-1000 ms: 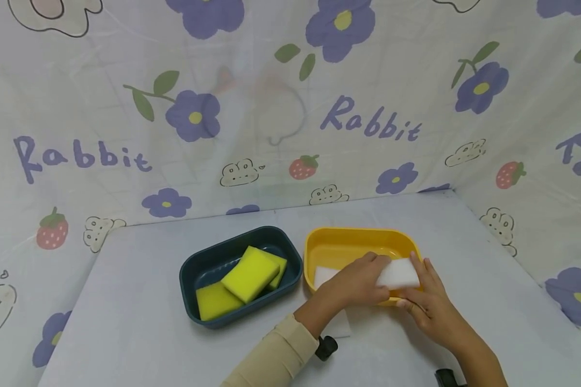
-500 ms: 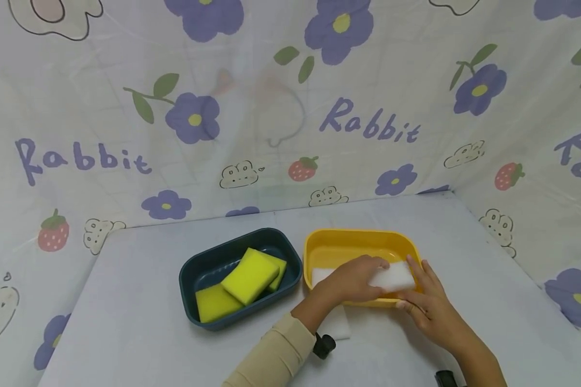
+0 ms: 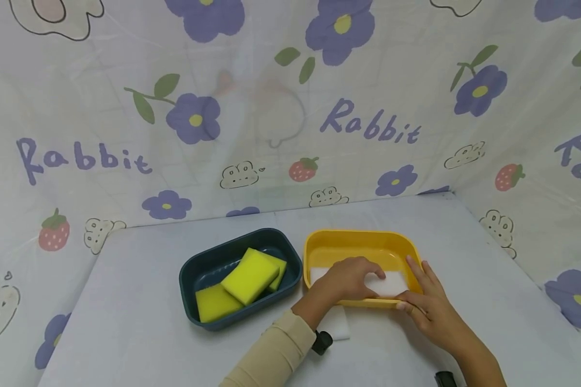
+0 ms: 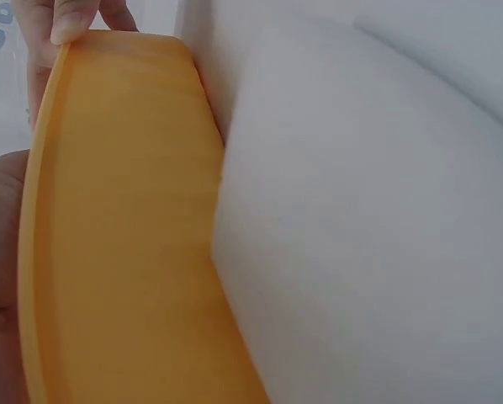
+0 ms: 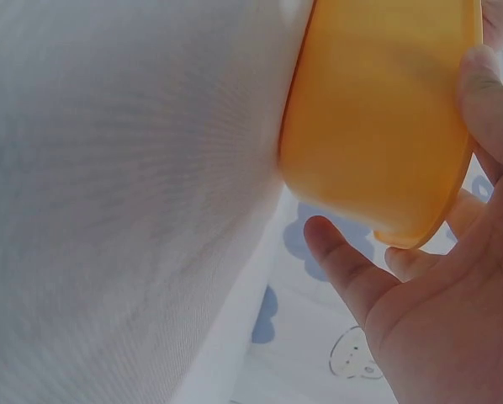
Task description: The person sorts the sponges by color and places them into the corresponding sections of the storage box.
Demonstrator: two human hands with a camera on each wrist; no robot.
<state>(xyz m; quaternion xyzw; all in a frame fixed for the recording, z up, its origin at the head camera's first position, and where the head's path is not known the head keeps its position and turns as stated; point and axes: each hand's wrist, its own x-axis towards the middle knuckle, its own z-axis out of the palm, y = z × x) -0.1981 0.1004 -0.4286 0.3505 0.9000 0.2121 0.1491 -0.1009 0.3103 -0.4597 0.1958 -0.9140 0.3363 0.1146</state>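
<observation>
A yellow plastic container (image 3: pixel 358 235) stands on the right of the table. In the head view a white sponge block (image 3: pixel 394 283) lies flat inside it, beside another white sponge (image 3: pixel 318 274) partly covered by my left hand (image 3: pixel 351 279). That hand is over the container's near side, its thumb and index finger loosely curved at the first block's left end with a gap between them. My right hand (image 3: pixel 433 306) grips the container's near right corner, thumb outside against the rim and fingers along the right side. The right wrist view shows this thumb (image 5: pixel 483 93) at the rim.
A dark teal container (image 3: pixel 208 266) with several yellow sponges (image 3: pixel 252 274) stands to the left. One more white block (image 3: pixel 336 324) lies on the table (image 3: pixel 140 301) before the yellow container, also large in the left wrist view. A patterned curtain (image 3: pixel 252 107) hangs behind.
The white block has gone from tilted in my left hand's fingers to flat in the yellow container. My left hand has shifted slightly left and its fingers have loosened. The right hand has stayed put.
</observation>
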